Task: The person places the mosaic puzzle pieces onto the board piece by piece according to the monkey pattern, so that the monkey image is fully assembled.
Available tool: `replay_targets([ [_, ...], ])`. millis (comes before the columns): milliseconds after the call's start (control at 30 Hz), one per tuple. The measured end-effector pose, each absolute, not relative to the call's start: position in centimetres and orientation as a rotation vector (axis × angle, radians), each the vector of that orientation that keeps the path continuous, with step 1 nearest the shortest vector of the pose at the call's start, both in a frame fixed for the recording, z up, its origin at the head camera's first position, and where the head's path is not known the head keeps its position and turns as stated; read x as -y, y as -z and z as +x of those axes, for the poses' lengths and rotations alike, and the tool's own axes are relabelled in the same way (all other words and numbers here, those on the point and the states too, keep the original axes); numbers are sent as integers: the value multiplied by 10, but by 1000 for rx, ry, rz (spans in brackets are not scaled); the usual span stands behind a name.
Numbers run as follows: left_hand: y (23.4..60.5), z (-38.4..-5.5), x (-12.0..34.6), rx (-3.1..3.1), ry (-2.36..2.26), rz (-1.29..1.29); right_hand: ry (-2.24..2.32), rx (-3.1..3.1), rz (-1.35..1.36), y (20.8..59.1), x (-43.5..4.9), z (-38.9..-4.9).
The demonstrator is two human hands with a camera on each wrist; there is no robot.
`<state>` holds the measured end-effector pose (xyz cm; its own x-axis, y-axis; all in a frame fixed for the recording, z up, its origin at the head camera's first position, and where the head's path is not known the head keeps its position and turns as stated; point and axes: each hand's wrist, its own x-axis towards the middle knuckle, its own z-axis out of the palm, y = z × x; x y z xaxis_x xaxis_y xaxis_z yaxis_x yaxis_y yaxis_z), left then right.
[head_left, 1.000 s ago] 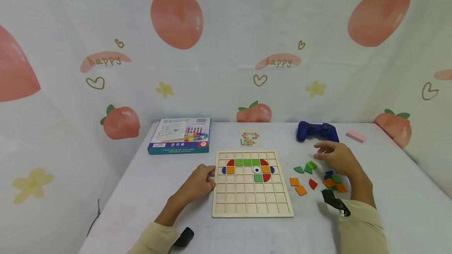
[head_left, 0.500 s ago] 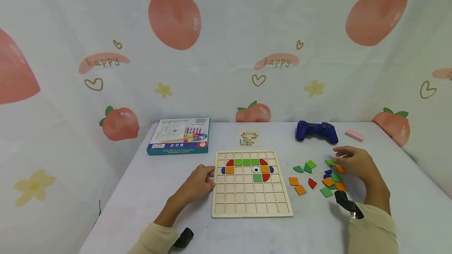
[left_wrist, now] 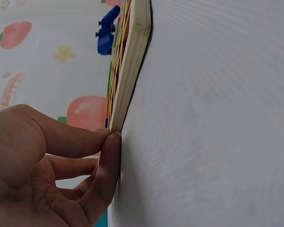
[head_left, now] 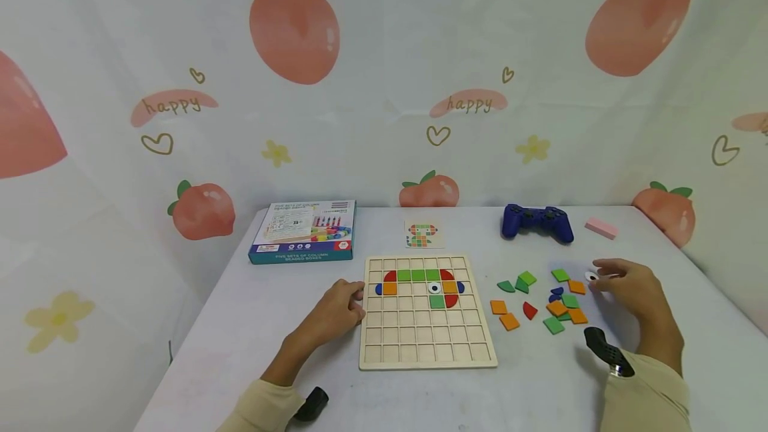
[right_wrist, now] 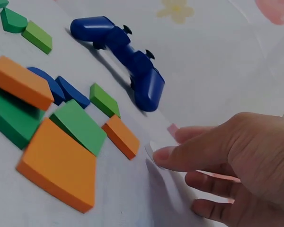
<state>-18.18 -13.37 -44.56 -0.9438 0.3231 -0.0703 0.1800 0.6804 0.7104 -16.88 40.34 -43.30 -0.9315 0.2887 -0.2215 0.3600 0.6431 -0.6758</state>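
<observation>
At the left edge of the square wooden grid board (head_left: 427, 339), my left hand (head_left: 332, 313) pinches the rim. Thumb and index fingertip meet at that rim in the left wrist view, the board's pale side (left_wrist: 135, 61) running away from them. On the board sit red, green, orange and blue pieces and one round eye piece (head_left: 435, 289). To the right of the loose pieces, my right hand (head_left: 630, 287) pinches a second white eye disc (head_left: 591, 276) between thumb and fingers. The disc shows partly behind the thumb (right_wrist: 173, 158) in the right wrist view.
Loose coloured tiles (head_left: 557, 309) lie between the board and my right hand. A blue game controller (head_left: 537, 222) and a pink block (head_left: 601, 228) are behind them. A picture card (head_left: 424, 235) lies beyond the board, and a flat box (head_left: 303, 232) stands back left.
My right hand has moved right and a little nearer, off the loose tiles, to the eye disc, uncovering green and orange tiles. My left hand stays at the board.
</observation>
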Motion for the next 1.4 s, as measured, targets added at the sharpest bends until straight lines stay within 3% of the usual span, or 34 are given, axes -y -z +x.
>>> replay_targets([
  [1400,444,-179,132,-2702,-1131,401,1143,-2692,555,433,-398,-179],
])
